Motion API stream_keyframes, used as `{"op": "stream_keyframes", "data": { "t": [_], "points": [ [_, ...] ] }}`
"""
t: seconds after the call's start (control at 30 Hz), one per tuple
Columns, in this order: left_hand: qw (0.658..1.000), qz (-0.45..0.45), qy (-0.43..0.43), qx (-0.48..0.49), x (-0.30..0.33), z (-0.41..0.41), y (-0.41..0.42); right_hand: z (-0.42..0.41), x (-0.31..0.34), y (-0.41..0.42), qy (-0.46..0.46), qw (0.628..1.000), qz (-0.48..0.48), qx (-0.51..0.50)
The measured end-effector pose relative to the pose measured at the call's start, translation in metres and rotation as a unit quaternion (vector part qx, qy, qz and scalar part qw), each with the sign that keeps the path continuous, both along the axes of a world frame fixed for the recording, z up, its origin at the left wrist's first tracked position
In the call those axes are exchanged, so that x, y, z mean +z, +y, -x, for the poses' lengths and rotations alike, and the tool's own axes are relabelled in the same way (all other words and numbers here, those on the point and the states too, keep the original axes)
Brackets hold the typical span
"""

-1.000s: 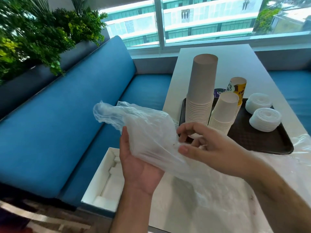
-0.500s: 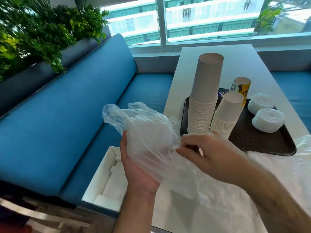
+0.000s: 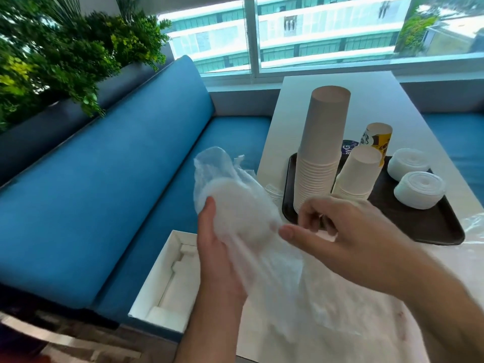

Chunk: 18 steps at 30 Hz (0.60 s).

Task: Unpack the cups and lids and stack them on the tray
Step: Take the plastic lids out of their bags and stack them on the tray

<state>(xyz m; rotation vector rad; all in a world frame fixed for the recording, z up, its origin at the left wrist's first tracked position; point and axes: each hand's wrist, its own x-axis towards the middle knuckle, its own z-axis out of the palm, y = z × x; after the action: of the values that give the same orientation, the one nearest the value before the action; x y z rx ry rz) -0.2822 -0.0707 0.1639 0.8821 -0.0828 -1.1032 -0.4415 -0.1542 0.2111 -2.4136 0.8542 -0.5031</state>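
My left hand [image 3: 218, 255] holds a clear plastic bag [image 3: 230, 195] from below, with a round white stack of lids showing through it. My right hand [image 3: 337, 231] pinches the bag's plastic just right of that round shape. The bag's loose end trails down over the table toward me. Behind my hands a dark tray [image 3: 429, 226] carries a tall stack of grey-white cups [image 3: 322, 153], a shorter white cup stack [image 3: 358, 171], a printed yellow cup stack [image 3: 377, 140] and two short piles of white lids [image 3: 419, 189], [image 3: 408, 163].
The white table [image 3: 337, 82] runs toward the window. A blue bench [image 3: 110, 179] lies to the left, with an open white box [image 3: 167, 279] holding foam inserts on its seat. Green plants [image 3: 52, 53] stand behind the backrest. More clear plastic [image 3: 474, 224] lies right of the tray.
The bag has been turned up and drawn tighter, so the round lid stack shows through it. My right hand has shifted from curled over the plastic to pinching it.
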Motion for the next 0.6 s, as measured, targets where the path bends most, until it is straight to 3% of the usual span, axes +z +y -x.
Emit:
{"op": "stream_keyframes", "data": {
  "t": [0.07, 0.23, 0.37, 0.6],
  "points": [
    [1.000, 0.008, 0.014, -0.012, 0.004, 0.004, -0.001, -0.019, -0.001, 0.014, 0.000, 0.999, -0.044, 0.012],
    [0.999, -0.007, 0.035, 0.000, 0.003, 0.007, -0.007, -0.044, -0.023, 0.029, -0.061, 0.994, -0.027, 0.085],
    [0.995, 0.054, 0.074, 0.050, 0.003, -0.008, -0.006, -0.028, -0.036, 0.021, 0.003, 0.978, -0.035, 0.206],
    [0.989, 0.112, 0.095, 0.010, -0.001, -0.023, -0.001, -0.001, -0.065, -0.009, 0.117, 0.979, -0.081, 0.147]
  ]
}}
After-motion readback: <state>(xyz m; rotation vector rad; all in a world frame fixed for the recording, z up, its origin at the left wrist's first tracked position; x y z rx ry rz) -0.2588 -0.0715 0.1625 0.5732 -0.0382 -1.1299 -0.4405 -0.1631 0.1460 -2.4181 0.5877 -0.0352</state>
